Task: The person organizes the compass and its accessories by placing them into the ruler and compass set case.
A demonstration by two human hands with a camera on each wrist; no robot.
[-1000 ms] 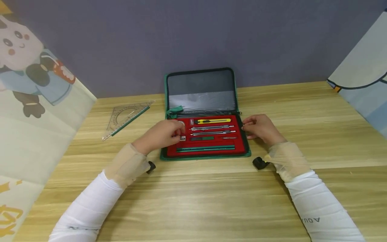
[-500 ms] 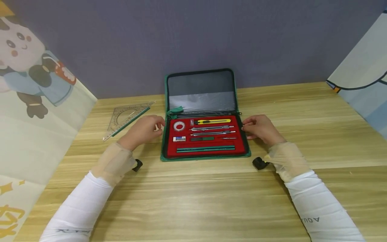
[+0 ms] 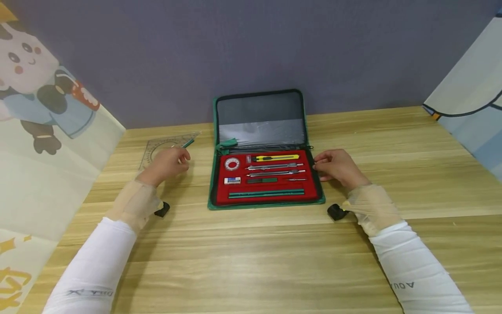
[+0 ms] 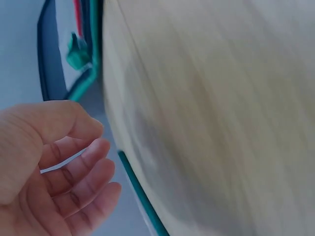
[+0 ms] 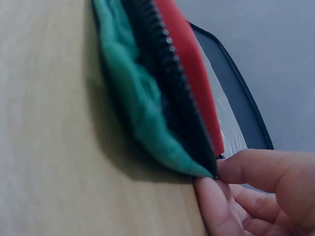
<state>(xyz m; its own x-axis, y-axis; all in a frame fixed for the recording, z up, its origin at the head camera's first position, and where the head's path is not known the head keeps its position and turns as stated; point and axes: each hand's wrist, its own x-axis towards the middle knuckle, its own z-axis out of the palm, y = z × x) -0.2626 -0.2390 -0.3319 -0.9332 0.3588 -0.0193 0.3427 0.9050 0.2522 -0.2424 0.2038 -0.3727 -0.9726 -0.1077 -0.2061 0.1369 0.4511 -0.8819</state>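
An open green zip case [image 3: 266, 204] lies mid-table with its lid [image 3: 260, 114] raised. Its red tray [image 3: 315, 194] holds a yellow knife [image 3: 276, 157], metal compasses [image 3: 274, 166], a round dial [image 3: 232, 164], an eraser [image 3: 232, 180] and green pencils [image 3: 266, 192]. My right hand [image 3: 317, 168] pinches the case's right rim; the right wrist view shows the fingertips [image 5: 209, 189] at the green rim [image 5: 133, 98]. My left hand [image 3: 182, 157] hovers over a clear set square [image 3: 157, 146] left of the case, fingers [image 4: 98, 169] loosely curled beside its green edge [image 4: 140, 196].
The wooden table [image 3: 274, 253] is bounded by a grey wall behind, a cartoon-printed panel [image 3: 43, 131] on the left and another panel [image 3: 470, 100] on the right. Black wrist mounts [image 3: 335, 211] rest near each forearm.
My left hand left the tray's left side and moved left onto the set square, uncovering the round dial and eraser. The right hand and the case stayed still.
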